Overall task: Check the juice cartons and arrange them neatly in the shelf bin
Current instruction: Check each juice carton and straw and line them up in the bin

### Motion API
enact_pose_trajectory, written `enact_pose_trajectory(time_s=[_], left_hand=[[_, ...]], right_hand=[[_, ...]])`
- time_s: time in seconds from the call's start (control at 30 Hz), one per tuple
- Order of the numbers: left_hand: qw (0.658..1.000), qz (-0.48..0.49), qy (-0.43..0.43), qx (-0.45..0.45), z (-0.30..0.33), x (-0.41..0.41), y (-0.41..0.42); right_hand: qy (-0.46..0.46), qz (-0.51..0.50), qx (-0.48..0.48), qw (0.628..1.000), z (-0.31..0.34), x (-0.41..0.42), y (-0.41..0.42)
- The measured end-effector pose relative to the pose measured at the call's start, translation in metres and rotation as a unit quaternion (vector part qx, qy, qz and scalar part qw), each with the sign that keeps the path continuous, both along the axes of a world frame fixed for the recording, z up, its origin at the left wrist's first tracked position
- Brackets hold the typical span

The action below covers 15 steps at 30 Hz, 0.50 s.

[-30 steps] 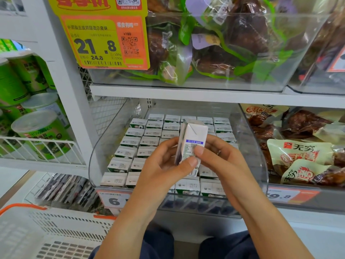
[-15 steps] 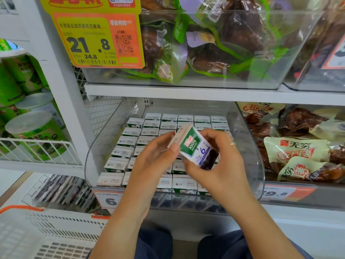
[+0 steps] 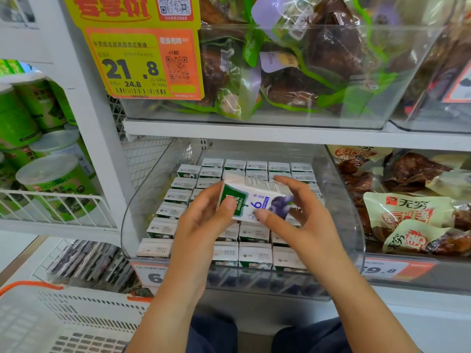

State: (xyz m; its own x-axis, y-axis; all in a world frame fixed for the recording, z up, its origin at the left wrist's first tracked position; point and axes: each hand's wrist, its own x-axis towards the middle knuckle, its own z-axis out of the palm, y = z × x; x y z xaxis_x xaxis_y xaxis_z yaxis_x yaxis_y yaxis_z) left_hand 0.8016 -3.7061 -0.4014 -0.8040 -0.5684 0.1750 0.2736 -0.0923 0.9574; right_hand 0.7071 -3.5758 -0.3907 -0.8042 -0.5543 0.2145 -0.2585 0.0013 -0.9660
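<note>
store shelf bin, both hands pinching juice carton lying sideways, top leftward

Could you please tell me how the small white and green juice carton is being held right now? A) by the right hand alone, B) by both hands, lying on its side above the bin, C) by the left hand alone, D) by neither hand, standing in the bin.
B: the left hand and right hand both pinch the small white and green juice carton, tipped sideways above the clear plastic shelf bin.
</note>
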Motion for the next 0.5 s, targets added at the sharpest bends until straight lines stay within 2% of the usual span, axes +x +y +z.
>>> enact_pose_trajectory(time_s=[0.07, 0.1, 0.17, 0.33, 0.5], left_hand=[[0.999, -0.017, 0.015, 0.026, 0.0003, 0.0004, -0.0002], [0.999, -0.025, 0.020, 0.032, 0.0007, 0.0004, 0.0001], [0.999, -0.031, 0.020, 0.020, 0.0013, 0.0007, 0.0011], [0.997, -0.029, 0.007, -0.077, 0.0032, 0.0014, 0.0028], [0.987, 0.014, -0.032, -0.154, -0.0030, -0.0009, 0.0033]], right_hand=[[-0.085, 0.046, -0.047, 0.994, 0.0017, -0.0030, 0.0025], [-0.099, 0.059, -0.064, 0.991, 0.0019, -0.0035, 0.0035], [-0.102, 0.061, -0.094, 0.988, 0.0008, -0.0043, 0.0043], [-0.082, 0.049, -0.148, 0.984, 0.0011, -0.0058, 0.0054], [-0.059, 0.074, -0.150, 0.984, 0.0040, -0.0023, 0.0051]])
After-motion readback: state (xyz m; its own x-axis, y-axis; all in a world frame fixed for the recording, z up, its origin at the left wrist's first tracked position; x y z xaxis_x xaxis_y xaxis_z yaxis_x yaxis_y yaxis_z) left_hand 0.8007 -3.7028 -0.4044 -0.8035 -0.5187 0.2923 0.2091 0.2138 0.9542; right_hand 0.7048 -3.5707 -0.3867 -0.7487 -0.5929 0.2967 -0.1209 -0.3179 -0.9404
